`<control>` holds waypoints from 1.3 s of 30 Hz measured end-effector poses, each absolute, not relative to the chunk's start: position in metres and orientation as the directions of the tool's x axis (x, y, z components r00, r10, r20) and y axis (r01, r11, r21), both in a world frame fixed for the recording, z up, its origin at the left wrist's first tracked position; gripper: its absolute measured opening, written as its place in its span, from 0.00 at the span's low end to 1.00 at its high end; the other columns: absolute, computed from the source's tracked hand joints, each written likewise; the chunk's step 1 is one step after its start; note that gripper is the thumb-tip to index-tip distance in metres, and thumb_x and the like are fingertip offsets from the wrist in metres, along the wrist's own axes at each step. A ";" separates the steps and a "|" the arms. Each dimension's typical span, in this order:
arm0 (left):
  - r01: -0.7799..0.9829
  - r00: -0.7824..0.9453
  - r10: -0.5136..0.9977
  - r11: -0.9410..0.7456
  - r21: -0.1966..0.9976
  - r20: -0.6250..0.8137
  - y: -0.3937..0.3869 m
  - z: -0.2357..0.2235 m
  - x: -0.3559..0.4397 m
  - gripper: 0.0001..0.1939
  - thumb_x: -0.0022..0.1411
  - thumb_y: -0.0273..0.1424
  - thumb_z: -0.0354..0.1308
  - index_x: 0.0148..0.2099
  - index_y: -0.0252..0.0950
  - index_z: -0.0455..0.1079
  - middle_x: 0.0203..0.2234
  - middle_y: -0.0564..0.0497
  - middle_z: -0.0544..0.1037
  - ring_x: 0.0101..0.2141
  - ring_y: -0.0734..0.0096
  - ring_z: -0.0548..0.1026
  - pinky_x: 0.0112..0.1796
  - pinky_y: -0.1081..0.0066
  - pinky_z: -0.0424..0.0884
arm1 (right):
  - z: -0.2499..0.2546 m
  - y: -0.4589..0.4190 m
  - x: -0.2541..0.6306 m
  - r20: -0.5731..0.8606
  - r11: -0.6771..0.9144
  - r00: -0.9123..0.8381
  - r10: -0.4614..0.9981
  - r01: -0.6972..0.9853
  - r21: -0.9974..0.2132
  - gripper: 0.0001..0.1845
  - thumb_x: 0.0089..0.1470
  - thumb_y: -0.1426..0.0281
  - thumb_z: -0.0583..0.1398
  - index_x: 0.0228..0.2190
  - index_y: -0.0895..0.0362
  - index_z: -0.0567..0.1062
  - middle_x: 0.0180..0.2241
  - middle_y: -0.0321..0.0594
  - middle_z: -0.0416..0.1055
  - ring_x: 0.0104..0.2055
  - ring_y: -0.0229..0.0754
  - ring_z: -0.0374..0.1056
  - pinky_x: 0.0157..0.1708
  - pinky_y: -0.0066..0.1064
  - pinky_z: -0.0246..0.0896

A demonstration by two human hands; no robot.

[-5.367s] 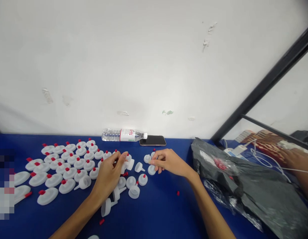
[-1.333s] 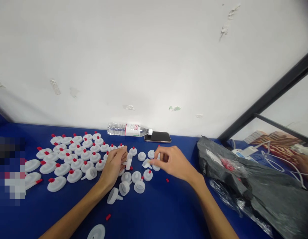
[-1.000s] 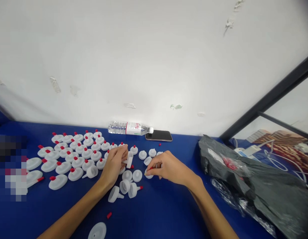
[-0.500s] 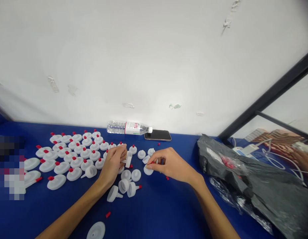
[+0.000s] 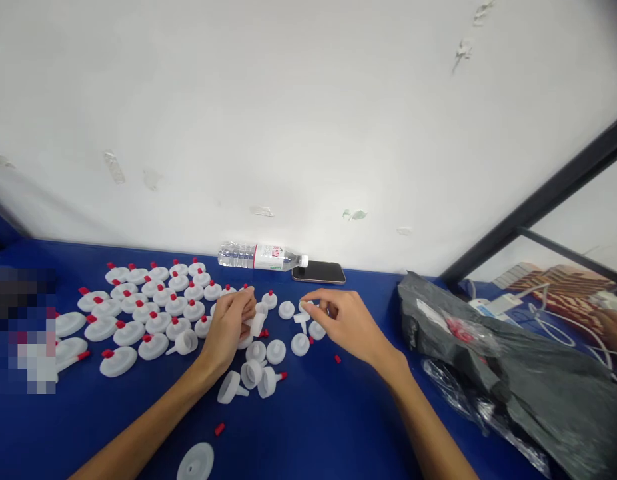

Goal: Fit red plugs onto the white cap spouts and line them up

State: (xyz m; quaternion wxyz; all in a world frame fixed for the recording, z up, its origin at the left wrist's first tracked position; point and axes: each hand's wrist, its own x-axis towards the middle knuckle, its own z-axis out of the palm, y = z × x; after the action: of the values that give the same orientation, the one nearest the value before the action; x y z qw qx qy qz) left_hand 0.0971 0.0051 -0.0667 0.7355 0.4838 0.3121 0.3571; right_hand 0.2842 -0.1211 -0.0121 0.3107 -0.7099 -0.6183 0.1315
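My left hand [image 5: 232, 319] is closed with its fingertips pinched around a white plastic nozzle cap [image 5: 259, 321], held tilted with its hollow side to the right. My right hand [image 5: 344, 323] has thumb and forefinger together at another white nozzle cap [image 5: 304, 307], partly hidden by the fingers. Just below them a nozzle cap [image 5: 302, 320] points its spout downward. More untipped caps [image 5: 300, 345] lie between the hands. Small red tips [image 5: 337, 359] are loose beside them. Below my left hand, several caps [image 5: 229, 388] rest on their sides.
Many nozzle caps with red tips [image 5: 157, 323] stand in rows on the blue table [image 5: 308, 427] at left. A water bottle [image 5: 262, 257] and a phone [image 5: 319, 272] lie by the wall. At right are a grey plastic bag [image 5: 518, 373], white cables and another person's hand [image 5: 616, 327].
My right hand has moved up and away from the nearer cap, which now stands on the table, to a cap farther back. My left hand keeps its cap, now turned more toward the right.
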 end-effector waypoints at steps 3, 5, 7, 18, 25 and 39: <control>-0.290 0.542 0.832 0.319 0.902 -0.120 0.003 -0.062 0.097 0.23 0.70 0.43 0.58 0.26 0.36 0.60 0.16 0.66 0.54 0.14 0.86 0.49 0.14 0.80 0.47 | -0.013 -0.121 0.272 0.270 -0.029 0.235 0.934 0.802 -0.597 0.14 0.67 0.59 0.59 0.43 0.51 0.82 0.28 0.33 0.74 0.28 0.38 0.66 0.30 0.30 0.56; -0.341 0.541 0.831 0.355 0.870 -0.128 0.001 -0.057 0.097 0.24 0.70 0.44 0.58 0.25 0.36 0.59 0.16 0.66 0.54 0.14 0.86 0.50 0.15 0.80 0.48 | -0.017 -0.121 0.261 0.316 0.008 0.208 0.926 0.825 -0.565 0.15 0.66 0.57 0.61 0.46 0.50 0.81 0.33 0.35 0.76 0.31 0.39 0.69 0.33 0.31 0.59; -0.388 0.544 0.827 0.398 0.831 -0.142 0.000 -0.053 0.097 0.25 0.69 0.44 0.58 0.25 0.37 0.57 0.16 0.65 0.53 0.15 0.85 0.50 0.15 0.79 0.49 | -0.022 -0.121 0.249 0.355 0.038 0.154 0.922 0.876 -0.480 0.19 0.64 0.53 0.62 0.49 0.50 0.80 0.38 0.37 0.77 0.35 0.41 0.71 0.34 0.31 0.59; -0.479 0.597 0.773 0.559 0.677 -0.215 -0.011 -0.042 0.100 0.21 0.71 0.36 0.55 0.25 0.39 0.55 0.17 0.64 0.54 0.17 0.82 0.55 0.19 0.77 0.57 | -0.043 -0.117 0.209 0.392 0.008 0.119 0.912 0.952 -0.307 0.18 0.61 0.51 0.63 0.38 0.51 0.82 0.34 0.38 0.74 0.37 0.42 0.71 0.27 0.31 0.52; -0.497 0.506 0.845 0.450 0.742 -0.174 0.000 -0.047 0.099 0.23 0.70 0.39 0.57 0.25 0.38 0.55 0.17 0.65 0.55 0.16 0.83 0.52 0.19 0.78 0.56 | -0.030 -0.121 0.229 0.362 -0.043 0.154 0.919 0.954 -0.296 0.16 0.61 0.55 0.63 0.44 0.51 0.81 0.39 0.37 0.75 0.35 0.41 0.72 0.28 0.31 0.54; -0.062 0.599 0.797 -0.047 0.997 0.075 -0.007 -0.057 0.099 0.25 0.71 0.49 0.53 0.28 0.35 0.68 0.18 0.60 0.69 0.17 0.81 0.62 0.21 0.76 0.60 | -0.030 -0.118 0.255 0.389 -0.084 0.215 0.896 0.941 -0.327 0.13 0.69 0.60 0.57 0.46 0.50 0.79 0.40 0.37 0.76 0.41 0.42 0.73 0.33 0.32 0.60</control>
State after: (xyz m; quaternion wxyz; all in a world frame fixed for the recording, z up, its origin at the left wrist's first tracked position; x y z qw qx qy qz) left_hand 0.0993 -0.0066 -0.0568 0.6272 0.6373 0.2885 0.3424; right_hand 0.2554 -0.1177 -0.0299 0.2596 -0.7350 -0.6249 -0.0437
